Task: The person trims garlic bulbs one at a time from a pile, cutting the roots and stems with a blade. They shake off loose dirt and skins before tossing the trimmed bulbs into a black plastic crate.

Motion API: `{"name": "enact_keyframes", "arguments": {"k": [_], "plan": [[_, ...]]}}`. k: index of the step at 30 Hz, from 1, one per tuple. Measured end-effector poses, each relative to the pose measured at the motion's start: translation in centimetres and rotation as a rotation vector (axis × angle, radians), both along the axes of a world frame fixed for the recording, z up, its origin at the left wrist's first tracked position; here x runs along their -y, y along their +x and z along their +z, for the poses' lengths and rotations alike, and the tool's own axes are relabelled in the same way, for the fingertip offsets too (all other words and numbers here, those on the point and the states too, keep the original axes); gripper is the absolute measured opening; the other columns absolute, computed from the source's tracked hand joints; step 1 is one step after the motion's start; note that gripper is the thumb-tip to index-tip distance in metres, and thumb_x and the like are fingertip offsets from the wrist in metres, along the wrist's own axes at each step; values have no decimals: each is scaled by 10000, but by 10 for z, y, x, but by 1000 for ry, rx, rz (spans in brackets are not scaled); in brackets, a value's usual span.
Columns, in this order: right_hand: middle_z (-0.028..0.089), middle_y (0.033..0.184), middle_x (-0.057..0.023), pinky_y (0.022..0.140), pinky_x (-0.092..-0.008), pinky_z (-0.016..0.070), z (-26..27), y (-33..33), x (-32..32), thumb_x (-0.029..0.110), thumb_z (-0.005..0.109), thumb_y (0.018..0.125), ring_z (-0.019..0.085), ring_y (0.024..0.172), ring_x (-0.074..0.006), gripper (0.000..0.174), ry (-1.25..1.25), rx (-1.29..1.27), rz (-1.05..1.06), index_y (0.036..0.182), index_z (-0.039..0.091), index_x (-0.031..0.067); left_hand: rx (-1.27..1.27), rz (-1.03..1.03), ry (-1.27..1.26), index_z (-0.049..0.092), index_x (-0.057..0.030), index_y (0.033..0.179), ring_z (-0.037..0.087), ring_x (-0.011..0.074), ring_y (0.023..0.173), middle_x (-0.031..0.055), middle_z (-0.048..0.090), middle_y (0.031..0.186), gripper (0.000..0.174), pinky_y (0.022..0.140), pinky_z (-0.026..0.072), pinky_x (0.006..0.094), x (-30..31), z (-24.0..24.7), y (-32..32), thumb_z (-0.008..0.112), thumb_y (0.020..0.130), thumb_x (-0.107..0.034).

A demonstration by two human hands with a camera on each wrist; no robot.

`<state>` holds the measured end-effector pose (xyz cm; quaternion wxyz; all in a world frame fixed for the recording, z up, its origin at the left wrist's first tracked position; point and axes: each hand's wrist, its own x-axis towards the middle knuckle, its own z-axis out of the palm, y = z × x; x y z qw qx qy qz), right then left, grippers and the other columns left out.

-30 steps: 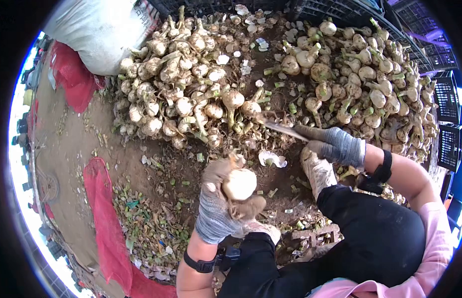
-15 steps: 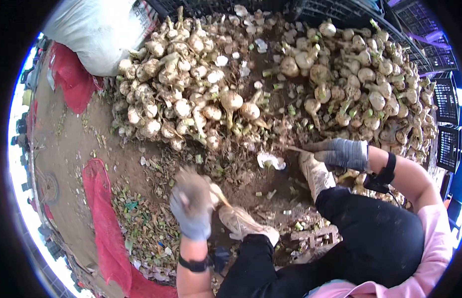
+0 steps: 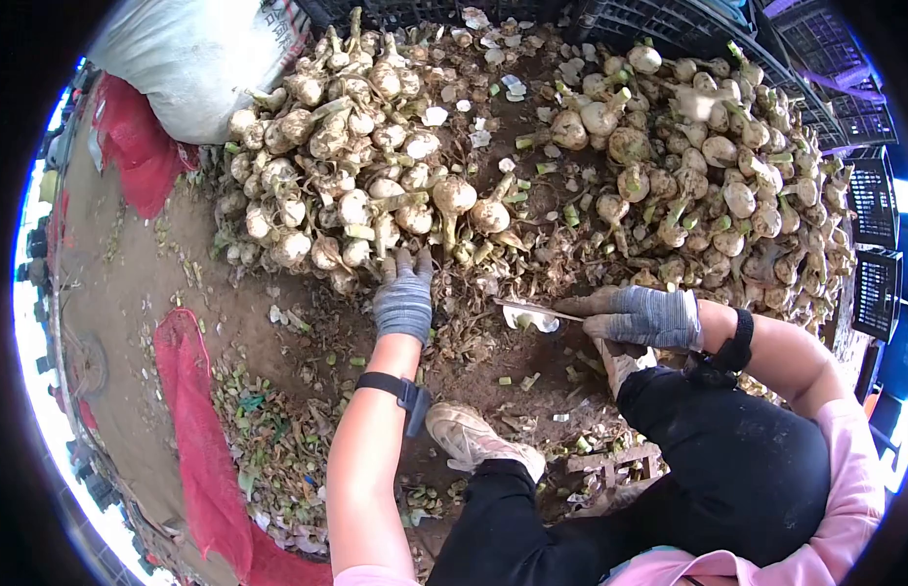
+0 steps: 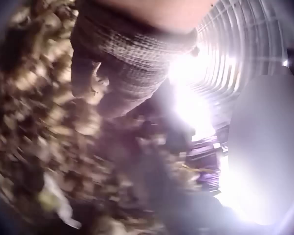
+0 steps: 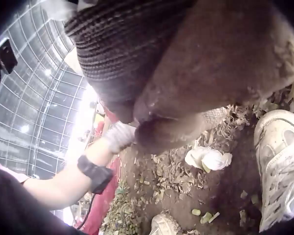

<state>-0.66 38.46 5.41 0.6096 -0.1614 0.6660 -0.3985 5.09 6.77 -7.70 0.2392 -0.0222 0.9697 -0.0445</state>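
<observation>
My gloved left hand (image 3: 403,298) reaches to the front edge of the left pile of garlic bulbs (image 3: 298,186), its fingers stretched forward and fingertips right at the lowest bulbs. The left wrist view is blurred, with the gloved left hand (image 4: 120,68) over the heap. In my gloved right hand (image 3: 644,315) I grip a knife, its thin blade (image 3: 537,309) pointing left above the littered ground. The right wrist view shows the right glove (image 5: 205,63) from close by, and its fingers hide most of the knife. A white piece of peel (image 3: 532,317) lies below the blade.
A second garlic pile (image 3: 718,166) lies at the right, with trimmed stems. Black crates (image 3: 669,39) stand behind it. A white sack (image 3: 205,73) and red mesh bags (image 3: 195,420) are at the left. Stem cuttings (image 3: 268,420) litter the ground near my shoes (image 3: 474,435).
My left hand held a pale, clean bulb, swung left and blurred, then moved forward to the left pile without that bulb. The right hand still holds the knife, shifted slightly lower and left.
</observation>
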Motion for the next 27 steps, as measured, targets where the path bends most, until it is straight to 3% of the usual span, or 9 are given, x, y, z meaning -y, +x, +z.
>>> {"name": "enact_keyframes", "arguments": {"k": [2,5,7,9,11,12,20,23,27], "plan": [[642,1030,-71,791,-300,479,16,-4,7,350,486,967,586,853,-147,526,61,34,-2,1419,393,98,-16,17,19,382,-182,1395,394,340,1292,157,377,1393,700,912,520,394,2,1,4,538,779,113],[643,1103,-103,837,-309,472,23,-7,8,341,488,964,608,932,-175,522,38,-85,13,1414,395,94,39,830,1063,459,-145,1284,494,293,1132,128,481,1240,610,853,542,386,-5,25,-2,704,732,-68],[636,1123,-167,841,-342,486,8,-2,1,344,491,961,643,962,-253,534,-192,-354,8,1420,375,99,128,1722,1810,515,-115,1195,570,283,980,116,561,1107,552,811,568,399,-22,66,-8,774,710,-172],[620,1105,-215,815,-378,511,31,-8,12,320,509,951,643,963,-334,538,-203,-479,123,1429,354,126,29,1607,1801,489,-68,1226,588,271,1006,124,584,1097,595,941,496,494,-32,69,7,718,763,-363],[636,969,-209,717,-406,535,35,-6,18,265,552,925,649,840,-374,540,-333,-690,184,1424,366,173,409,1546,2478,491,-69,1248,583,257,1049,138,591,1155,577,895,532,470,-28,84,28,693,800,-371],[632,915,-198,685,-408,531,37,-5,22,264,555,921,646,786,-366,542,-386,-748,226,1423,369,181,132,1274,2496,476,-86,1263,618,251,1000,133,605,1117,498,851,566,400,-33,80,38,620,867,-351],[575,690,-100,462,-385,447,54,-1,52,324,578,887,565,504,-284,586,-438,-990,528,1421,383,181,-325,-89,884,600,-232,1216,566,214,1111,-3,616,1189,581,1028,391,404,-54,148,46,687,730,-539],[565,665,-84,449,-364,441,52,4,57,337,570,888,568,500,-265,591,-539,-998,449,1428,375,195,-281,-100,859,621,-233,1192,554,229,1117,-11,616,1172,633,1058,349,416,-56,140,55,739,662,-558],[563,654,-79,430,-366,435,60,7,59,358,589,877,563,489,-270,597,-468,-973,484,1423,381,234,-370,372,1348,576,-134,1207,522,245,1158,44,605,1187,734,1060,332,416,-61,145,59,824,599,-460]]}}
